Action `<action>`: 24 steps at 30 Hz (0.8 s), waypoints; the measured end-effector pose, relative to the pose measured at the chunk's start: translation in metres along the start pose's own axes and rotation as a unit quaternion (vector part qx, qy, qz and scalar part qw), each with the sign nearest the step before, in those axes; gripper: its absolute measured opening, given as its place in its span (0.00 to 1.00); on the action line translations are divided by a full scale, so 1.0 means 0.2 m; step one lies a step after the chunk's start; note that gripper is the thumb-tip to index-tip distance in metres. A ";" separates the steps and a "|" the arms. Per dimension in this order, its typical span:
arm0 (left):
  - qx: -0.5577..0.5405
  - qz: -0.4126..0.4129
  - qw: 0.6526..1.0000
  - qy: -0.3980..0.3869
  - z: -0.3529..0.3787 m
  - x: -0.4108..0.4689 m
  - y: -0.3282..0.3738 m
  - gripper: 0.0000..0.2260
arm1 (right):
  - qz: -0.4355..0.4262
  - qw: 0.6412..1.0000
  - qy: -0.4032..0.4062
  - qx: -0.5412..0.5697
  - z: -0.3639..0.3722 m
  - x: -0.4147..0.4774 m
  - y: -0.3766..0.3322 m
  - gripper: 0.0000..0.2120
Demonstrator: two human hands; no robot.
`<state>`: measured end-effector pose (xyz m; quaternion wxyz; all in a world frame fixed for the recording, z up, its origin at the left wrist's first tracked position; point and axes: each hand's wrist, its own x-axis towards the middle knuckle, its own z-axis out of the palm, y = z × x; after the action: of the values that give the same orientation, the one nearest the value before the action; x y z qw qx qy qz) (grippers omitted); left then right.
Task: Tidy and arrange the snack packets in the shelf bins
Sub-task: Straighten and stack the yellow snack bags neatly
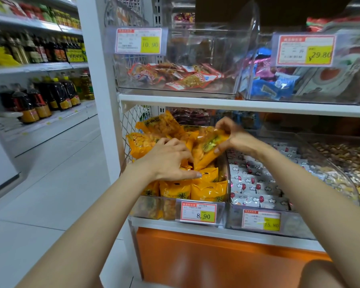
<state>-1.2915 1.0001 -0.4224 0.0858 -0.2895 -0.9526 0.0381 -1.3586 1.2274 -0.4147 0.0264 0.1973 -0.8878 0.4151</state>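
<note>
My right hand (235,136) pinches one orange packet (208,149) by its top edge, while my left hand (170,161) curls its fingers into the heaped orange packets (175,190) filling the clear bin (227,173) on the lower shelf (154,224).

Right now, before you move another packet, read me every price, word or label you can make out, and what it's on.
"10.90": top-left bin tag.
"¥29.80": top-right bin tag.
"8.90": yellow-packet bin tag.
"15.80": white-packet bin tag.
"米": yellow packets, front row.
Small print on all four tags and the bottle labels across the aisle: too blurred to read.
</note>
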 end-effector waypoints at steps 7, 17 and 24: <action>-0.026 -0.016 0.999 -0.024 -0.03 0.01 0.02 0.28 | 0.091 0.969 0.141 0.182 -0.13 -0.08 0.09 0.39; -0.035 -0.010 0.999 0.005 -0.02 0.01 0.02 0.25 | 0.002 0.969 0.155 0.195 0.21 0.11 -0.18 0.20; -0.025 0.007 0.999 0.036 -0.02 -0.02 0.00 0.29 | -0.029 0.995 0.052 0.081 0.33 0.13 -0.30 0.23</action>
<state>-1.2876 0.9970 -0.4198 0.1123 -0.2992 -0.9475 0.0045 -1.3523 1.1356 -0.4087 0.0685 0.2024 -0.8426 0.4944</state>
